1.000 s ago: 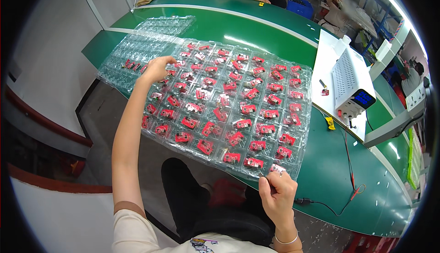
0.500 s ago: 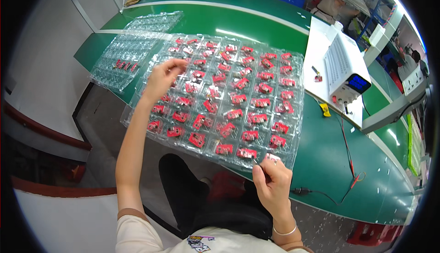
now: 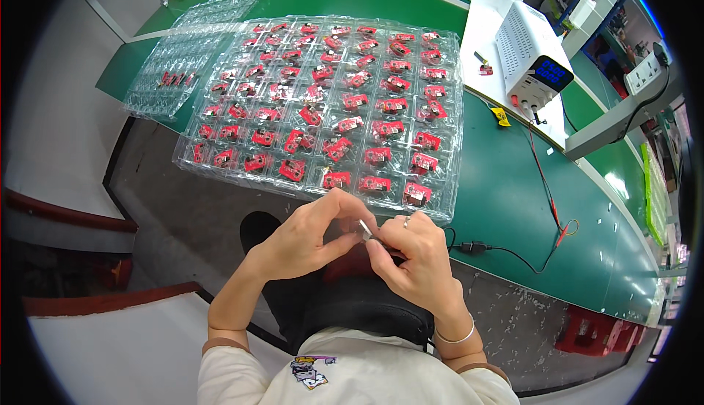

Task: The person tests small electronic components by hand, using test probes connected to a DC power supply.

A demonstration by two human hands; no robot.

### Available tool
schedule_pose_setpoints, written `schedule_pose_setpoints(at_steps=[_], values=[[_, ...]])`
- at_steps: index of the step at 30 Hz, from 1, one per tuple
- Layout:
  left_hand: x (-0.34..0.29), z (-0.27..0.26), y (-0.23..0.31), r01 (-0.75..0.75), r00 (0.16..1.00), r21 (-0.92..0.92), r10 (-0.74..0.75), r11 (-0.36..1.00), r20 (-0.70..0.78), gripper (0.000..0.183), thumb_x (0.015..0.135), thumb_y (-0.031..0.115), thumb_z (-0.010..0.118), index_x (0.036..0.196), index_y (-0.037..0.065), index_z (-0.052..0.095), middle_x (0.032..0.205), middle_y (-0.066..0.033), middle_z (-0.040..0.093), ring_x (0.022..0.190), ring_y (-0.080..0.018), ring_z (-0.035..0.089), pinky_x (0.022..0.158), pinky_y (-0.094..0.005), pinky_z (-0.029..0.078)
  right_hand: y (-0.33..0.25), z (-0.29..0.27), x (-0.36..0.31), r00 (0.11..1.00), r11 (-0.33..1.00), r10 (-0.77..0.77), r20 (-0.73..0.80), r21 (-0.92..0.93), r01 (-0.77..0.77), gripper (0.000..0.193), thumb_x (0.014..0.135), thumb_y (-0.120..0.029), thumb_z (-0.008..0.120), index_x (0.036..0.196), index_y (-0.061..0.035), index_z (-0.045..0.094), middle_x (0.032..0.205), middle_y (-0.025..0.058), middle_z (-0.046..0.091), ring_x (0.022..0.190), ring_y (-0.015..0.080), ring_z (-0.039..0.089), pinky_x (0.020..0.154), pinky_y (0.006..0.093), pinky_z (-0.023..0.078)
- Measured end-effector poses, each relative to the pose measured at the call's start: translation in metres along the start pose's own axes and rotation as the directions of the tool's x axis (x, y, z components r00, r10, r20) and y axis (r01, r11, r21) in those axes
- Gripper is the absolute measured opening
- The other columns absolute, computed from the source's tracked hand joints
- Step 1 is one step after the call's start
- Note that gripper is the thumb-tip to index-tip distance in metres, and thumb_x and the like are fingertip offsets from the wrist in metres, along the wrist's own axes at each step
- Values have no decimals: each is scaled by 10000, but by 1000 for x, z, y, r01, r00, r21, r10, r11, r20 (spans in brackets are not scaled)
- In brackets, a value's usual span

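My left hand (image 3: 312,233) and my right hand (image 3: 418,258) meet just off the near edge of the clear plastic tray (image 3: 323,198). Between the fingertips of my left hand is a small, thin, pale piece (image 3: 365,230), seen nearly edge-on; its kind cannot be told. My right hand is closed against it, with thumb and forefinger touching that piece. A black cable (image 3: 451,238) runs in behind my right hand, and its end is hidden by the fingers. Small red circuit boards (image 3: 336,179) lie in the tray's pockets in rows.
A second clear tray (image 3: 158,101) with several red boards lies at the left. On a white board to the right stands a white power supply (image 3: 524,57) with a blue display. Red and black test leads (image 3: 551,207) cross the green table (image 3: 506,178) to a black connector (image 3: 473,247).
My left hand has come down from over the tray to meet my right hand off its near edge. The pale piece now shows between them. The view has shifted, so the tray sits higher.
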State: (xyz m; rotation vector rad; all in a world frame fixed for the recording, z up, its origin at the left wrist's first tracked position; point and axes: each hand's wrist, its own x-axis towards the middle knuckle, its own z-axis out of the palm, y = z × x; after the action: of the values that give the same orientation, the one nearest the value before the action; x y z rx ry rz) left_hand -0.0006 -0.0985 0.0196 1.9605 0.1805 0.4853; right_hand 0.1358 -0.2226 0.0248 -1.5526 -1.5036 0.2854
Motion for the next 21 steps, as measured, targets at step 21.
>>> schedule_pose_setpoints(at_steps=[21], values=[[13, -16, 37, -116, 953, 203, 51, 972, 299, 215, 818, -18, 544, 1005, 14, 442, 910, -114, 563, 825, -267, 593, 708, -343, 486, -10, -16, -9, 995, 993, -88, 42, -79, 92, 176, 747, -135, 646, 632, -82, 524, 521, 7, 442, 489, 182, 444, 529, 317, 327]])
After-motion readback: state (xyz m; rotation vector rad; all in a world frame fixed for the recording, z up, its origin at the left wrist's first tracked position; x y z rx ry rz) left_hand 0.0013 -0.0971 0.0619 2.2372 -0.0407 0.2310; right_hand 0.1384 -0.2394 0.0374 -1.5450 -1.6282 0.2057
